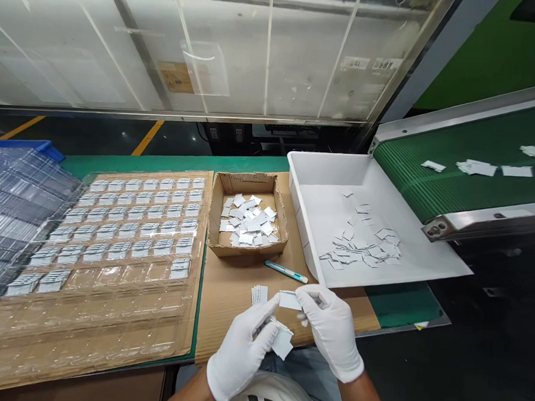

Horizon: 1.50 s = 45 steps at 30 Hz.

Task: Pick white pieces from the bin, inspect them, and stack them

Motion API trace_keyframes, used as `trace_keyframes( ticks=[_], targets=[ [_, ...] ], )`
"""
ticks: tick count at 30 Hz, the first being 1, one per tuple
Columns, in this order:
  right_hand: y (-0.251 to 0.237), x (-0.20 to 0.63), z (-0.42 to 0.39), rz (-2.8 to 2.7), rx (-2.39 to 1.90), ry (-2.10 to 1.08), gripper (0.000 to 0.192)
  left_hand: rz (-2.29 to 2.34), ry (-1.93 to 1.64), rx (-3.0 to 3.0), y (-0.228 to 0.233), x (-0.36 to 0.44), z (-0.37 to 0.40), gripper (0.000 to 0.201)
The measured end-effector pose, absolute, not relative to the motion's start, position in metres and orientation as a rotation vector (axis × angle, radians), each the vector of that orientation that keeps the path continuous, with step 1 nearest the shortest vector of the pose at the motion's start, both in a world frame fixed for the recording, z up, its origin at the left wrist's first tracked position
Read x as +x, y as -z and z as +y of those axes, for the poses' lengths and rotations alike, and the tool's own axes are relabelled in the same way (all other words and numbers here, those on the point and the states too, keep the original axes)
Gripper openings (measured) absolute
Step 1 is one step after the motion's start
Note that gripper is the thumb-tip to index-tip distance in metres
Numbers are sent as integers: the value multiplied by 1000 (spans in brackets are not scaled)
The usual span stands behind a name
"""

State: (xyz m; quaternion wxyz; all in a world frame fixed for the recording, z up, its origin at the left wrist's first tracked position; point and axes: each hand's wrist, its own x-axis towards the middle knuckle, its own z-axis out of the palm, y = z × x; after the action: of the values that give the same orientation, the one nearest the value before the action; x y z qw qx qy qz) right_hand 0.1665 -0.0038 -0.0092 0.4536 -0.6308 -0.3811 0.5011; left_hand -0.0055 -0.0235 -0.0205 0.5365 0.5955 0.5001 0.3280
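Both hands wear white gloves and are close together over the front edge of the bench. My left hand (244, 346) is closed on several small white rectangular pieces (282, 341), which stick out below its thumb. Between the fingertips of both hands is a single white piece (290, 300), pinched at its right end by my right hand (330, 326). Just behind my left fingers, a small row of white pieces (259, 294) lies on the cardboard. A light blue utility knife (286, 271) rests farther back, touching neither hand.
A cardboard box (247, 251) holds loose white pieces. Right of it, a white bin (304, 226) with scattered pieces stands below a green conveyor belt (468, 139) carrying more. At left lies a clear compartment tray (124, 277), partly filled, beside stacked clear trays (20, 199).
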Motion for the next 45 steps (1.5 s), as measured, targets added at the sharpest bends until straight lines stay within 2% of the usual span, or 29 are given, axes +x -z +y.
trace_keyframes(
  ticks=[14, 20, 24, 30, 39, 43, 45],
  targets=[
    [8, 166, -2, -942, -1578, -1232, 28, 1199, -785, 1389, 23, -5, -22, 43],
    [5, 157, 2, -1078, -1616, -1080, 23, 1183, -781, 1439, 20, -2, -21, 41],
    [4, 151, -1, -1049, -1568, -1236, 24, 1167, -777, 1480, 20, 1, -20, 41],
    [3, 160, -2, -1113, -1470, -1302, 38, 1147, -752, 1447, 17, 2, -19, 40],
    [-5, 166, -2, -1104, -1355, -1486, 37, 1181, -749, 1442, 16, -1, -22, 43],
    [-4, 166, -4, -1178, -1386, -1428, 38, 1184, -782, 1398, 21, -3, -24, 43],
    [-7, 163, 4, -1267, -1455, -1265, 40, 1211, -824, 1290, 26, -2, -25, 44]
  ],
)
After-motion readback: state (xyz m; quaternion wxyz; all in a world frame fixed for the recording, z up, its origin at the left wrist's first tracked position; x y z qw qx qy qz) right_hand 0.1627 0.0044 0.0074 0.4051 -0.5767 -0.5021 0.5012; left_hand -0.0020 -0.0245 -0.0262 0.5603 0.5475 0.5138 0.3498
